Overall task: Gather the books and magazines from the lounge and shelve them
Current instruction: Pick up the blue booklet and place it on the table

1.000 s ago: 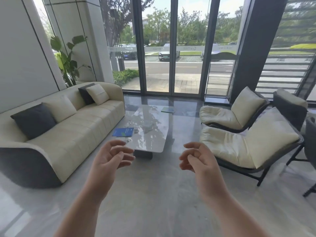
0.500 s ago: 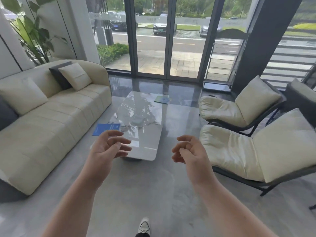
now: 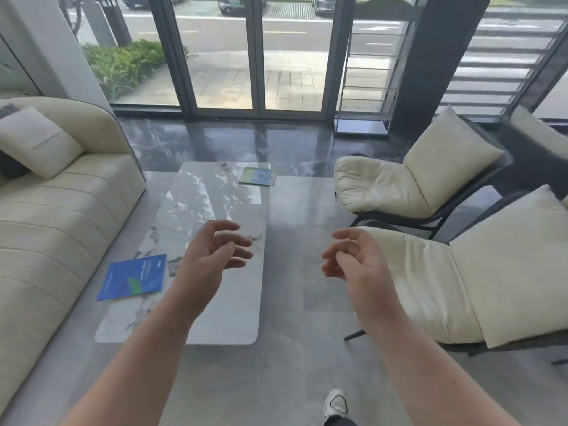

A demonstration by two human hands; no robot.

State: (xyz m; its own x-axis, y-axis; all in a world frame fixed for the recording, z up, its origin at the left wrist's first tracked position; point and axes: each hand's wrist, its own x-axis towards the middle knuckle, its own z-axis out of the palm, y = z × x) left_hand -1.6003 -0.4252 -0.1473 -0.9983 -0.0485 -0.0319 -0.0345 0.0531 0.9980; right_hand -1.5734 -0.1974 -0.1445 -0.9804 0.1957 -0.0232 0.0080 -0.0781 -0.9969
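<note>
Blue booklet (image 3: 134,277) overhangs table (image 3: 215,318) edge.

Table (image 3: 196,302): standing between sofa (image 3: 46,241) at left and two lounge chairs (image 3: 430,272) at right.
Near booklet (image 3: 132,277): lying on table's left edge.
Far booklet (image 3: 257,176): lying at table's far right corner.

Table (image 3: 196,210): white marble w/ grey veining, glossy; floor (image 3: 276,379) grey, darker near-black strip by the glass. Booklet (image 3: 132,277) on near-left of table: royal blue w/ green swoosh + white text; 2nd booklet (image 3: 257,176) at far edge: pale green/blue w/ round blue motif. Sofa (image 3: 52,229) cream w/ dark grey shell, cream pillow (image 3: 37,142); lounge chairs (image 3: 399,186) cream cushions on black frames; shoe (image 3: 335,404) white w/ black trim.
</note>
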